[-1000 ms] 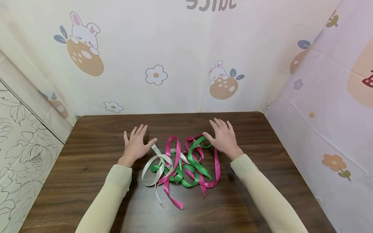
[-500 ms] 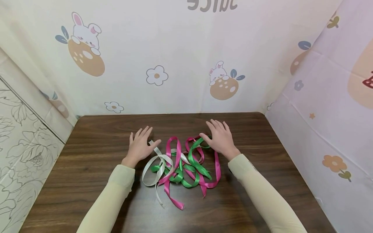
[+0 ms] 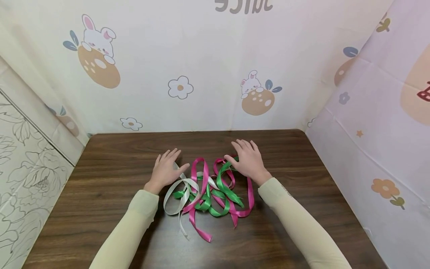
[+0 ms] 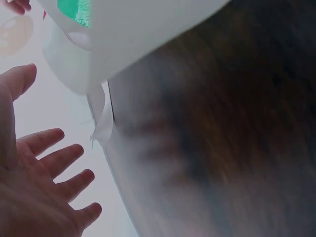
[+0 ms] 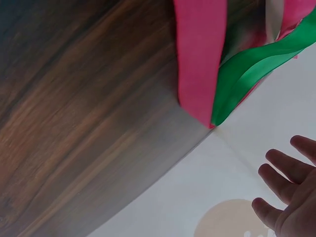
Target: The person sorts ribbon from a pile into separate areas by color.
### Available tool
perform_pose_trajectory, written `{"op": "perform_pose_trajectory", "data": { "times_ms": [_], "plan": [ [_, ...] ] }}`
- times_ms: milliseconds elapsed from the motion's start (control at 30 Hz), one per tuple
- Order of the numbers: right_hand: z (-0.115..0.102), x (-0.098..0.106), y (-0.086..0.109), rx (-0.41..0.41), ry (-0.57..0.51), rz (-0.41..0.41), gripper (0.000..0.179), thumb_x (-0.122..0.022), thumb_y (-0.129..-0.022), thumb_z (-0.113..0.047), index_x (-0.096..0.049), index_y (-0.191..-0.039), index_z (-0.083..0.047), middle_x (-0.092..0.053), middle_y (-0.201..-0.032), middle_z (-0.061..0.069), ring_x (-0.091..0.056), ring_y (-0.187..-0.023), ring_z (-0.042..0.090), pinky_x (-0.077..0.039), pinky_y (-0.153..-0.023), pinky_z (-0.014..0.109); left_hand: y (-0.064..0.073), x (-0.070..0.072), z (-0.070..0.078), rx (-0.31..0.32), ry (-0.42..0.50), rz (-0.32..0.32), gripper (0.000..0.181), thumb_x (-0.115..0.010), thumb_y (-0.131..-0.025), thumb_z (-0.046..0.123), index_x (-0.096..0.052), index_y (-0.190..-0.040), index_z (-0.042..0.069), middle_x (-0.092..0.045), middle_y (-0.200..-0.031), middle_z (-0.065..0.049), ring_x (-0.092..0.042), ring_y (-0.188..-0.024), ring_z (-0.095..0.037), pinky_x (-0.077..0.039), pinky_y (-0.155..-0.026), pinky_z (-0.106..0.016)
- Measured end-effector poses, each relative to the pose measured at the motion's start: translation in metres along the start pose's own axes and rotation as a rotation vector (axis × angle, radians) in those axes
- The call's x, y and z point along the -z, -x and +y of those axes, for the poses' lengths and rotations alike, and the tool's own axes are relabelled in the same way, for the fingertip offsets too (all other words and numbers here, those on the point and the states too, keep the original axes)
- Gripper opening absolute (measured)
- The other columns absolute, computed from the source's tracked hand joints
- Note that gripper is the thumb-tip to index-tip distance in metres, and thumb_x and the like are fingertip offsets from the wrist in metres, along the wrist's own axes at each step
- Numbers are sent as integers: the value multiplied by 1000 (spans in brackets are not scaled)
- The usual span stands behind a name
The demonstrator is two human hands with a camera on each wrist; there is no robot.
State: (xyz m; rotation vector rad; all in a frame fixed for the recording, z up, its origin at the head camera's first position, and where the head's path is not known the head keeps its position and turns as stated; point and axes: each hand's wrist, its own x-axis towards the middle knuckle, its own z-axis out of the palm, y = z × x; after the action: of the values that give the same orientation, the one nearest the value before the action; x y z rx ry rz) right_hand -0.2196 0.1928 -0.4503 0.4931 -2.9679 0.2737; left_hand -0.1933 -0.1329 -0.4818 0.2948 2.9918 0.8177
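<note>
A loose tangle of satin ribbons lies mid-table in the head view: a white ribbon on the left, a pink ribbon trailing to the front, and a green ribbon on the right. My left hand hovers at the white end with fingers spread, partly covering it. Over the upper right of the pile is my right hand, its fingers stretched out and its thumb over the green and pink loops. Neither palm grips anything. In the right wrist view, pink ribbon and green ribbon stand beyond the fingers.
The dark wood-grain table has its back edge against a pale curtain printed with rabbits and flowers. Another curtain runs along the right side. A panel with line-drawn flowers stands at the left.
Both hands have moved inward toward each other over the pile, the left to the right and the right to the left. The ribbons lie as before.
</note>
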Motion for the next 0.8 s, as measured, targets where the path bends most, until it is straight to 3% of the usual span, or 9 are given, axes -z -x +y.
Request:
{"op": "perform_pose_trajectory", "data": {
  "times_ms": [500,800],
  "plan": [
    [-18,-2,-4,44,5,-11,71,-53,-100,-62,-54,-149,-11,-55,-153,12,-46,-146,33,-20,-129,56,-1,-7,4,-6,-2,-43,73,-62,-97,57,-52,-151,8,-42,-163,-18,-30,-156,-41,-14,-127,-66],
    [-32,-2,-5,69,-3,-18,69,-55,-99,-62,-58,-145,-10,-60,-148,11,-50,-142,31,-23,-128,56,0,-8,13,-27,54,-86,72,-62,-98,55,-53,-150,6,-49,-158,-17,-37,-153,-38,-18,-127,-62]
  ]
}}
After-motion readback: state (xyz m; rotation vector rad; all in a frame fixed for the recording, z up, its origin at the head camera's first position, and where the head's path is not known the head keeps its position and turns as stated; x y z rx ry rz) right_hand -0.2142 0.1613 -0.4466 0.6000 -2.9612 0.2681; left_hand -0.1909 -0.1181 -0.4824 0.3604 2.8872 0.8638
